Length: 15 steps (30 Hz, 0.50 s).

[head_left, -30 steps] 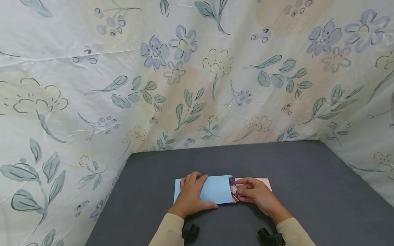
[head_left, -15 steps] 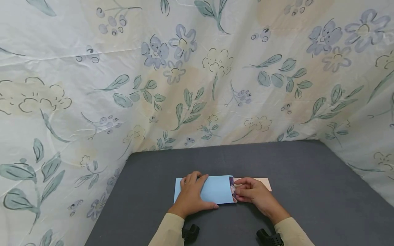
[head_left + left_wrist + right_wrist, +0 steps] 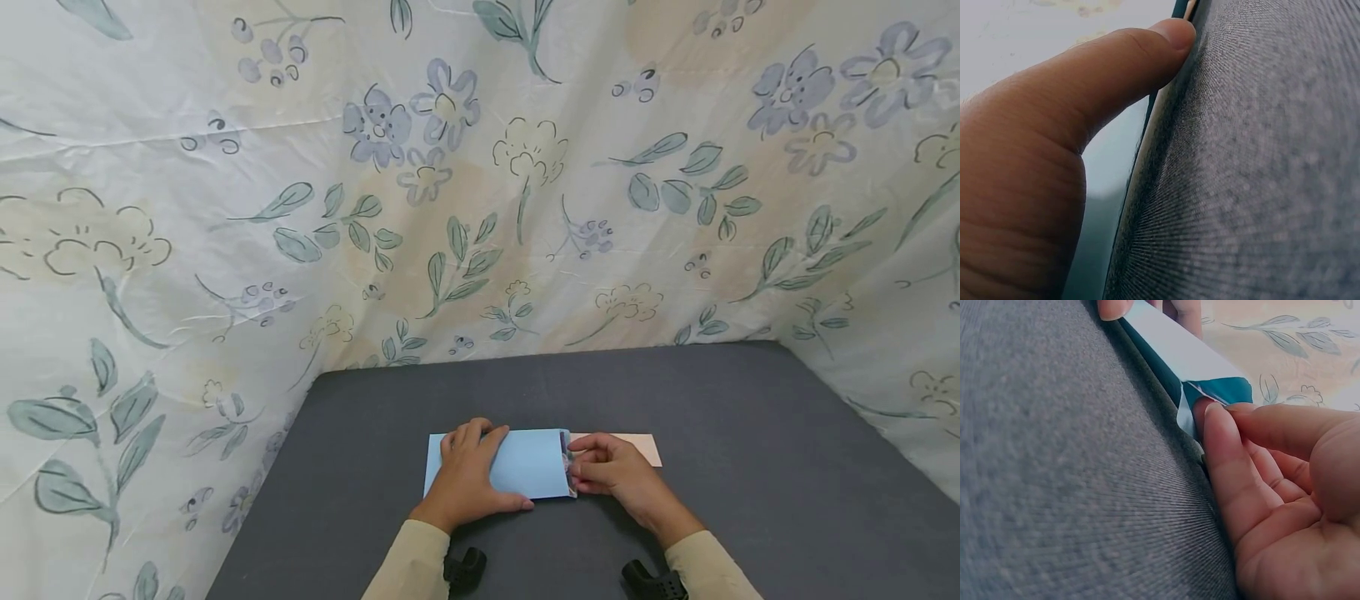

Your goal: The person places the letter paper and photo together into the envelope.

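A light blue paper envelope [image 3: 531, 462] lies flat on the dark grey table, its mouth facing right. My left hand [image 3: 472, 471] rests spread over it, fingertips at the far edge. In the left wrist view the straight thumb [image 3: 1110, 72] presses along the near edge. A dark, colourfully printed card [image 3: 567, 461] shows as a thin strip at the mouth, the rest hidden inside. My right hand [image 3: 613, 468] pinches the card's outer end between thumb and fingers. The right wrist view has these fingertips right at the mouth, where the envelope [image 3: 1194, 353] gapes in a fold.
A pale peach paper [image 3: 643, 447] sticks out to the right, partly behind the right hand. The dark grey table [image 3: 750, 467] extends around the hands. A floral-patterned cloth [image 3: 480, 183] hangs behind and along both sides. Black wrist cameras are strapped to both wrists.
My right hand has moved slightly left, and the card has slid further into the envelope, so less of its print shows. The left hand has stayed in place.
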Tool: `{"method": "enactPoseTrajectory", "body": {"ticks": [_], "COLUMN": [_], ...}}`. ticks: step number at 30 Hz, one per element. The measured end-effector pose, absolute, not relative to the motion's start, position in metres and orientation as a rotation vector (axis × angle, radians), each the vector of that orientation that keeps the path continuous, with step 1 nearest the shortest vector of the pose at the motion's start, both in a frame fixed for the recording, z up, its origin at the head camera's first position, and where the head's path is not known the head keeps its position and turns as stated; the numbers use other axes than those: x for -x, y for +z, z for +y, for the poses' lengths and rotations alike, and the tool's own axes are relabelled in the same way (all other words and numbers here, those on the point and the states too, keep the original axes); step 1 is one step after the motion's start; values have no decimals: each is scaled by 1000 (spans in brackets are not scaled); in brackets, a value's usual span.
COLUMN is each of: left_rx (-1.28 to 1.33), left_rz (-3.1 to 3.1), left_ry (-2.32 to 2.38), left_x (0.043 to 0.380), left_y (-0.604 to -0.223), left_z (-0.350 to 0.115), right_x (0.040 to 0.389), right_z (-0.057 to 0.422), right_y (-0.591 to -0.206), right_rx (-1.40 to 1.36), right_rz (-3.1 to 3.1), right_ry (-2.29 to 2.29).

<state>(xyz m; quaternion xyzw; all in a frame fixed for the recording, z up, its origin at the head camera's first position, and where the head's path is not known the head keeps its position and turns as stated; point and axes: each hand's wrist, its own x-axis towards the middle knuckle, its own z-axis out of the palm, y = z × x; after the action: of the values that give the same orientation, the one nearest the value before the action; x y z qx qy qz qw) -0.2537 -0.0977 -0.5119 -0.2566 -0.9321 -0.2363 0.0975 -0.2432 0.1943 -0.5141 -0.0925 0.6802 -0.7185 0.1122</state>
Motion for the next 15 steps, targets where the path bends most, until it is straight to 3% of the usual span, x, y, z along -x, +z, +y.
{"method": "enactPoseTrajectory", "body": {"ticks": [15], "left_rx": [763], "left_rz": [-2762], "left_ry": [-682], "left_x": [259], "left_y": [-516], "left_z": [-96], "right_x": [245], "right_z": [189], "right_y": [-514], "right_rx": [264], "right_rz": [2094], "right_ry": [-2046]}}
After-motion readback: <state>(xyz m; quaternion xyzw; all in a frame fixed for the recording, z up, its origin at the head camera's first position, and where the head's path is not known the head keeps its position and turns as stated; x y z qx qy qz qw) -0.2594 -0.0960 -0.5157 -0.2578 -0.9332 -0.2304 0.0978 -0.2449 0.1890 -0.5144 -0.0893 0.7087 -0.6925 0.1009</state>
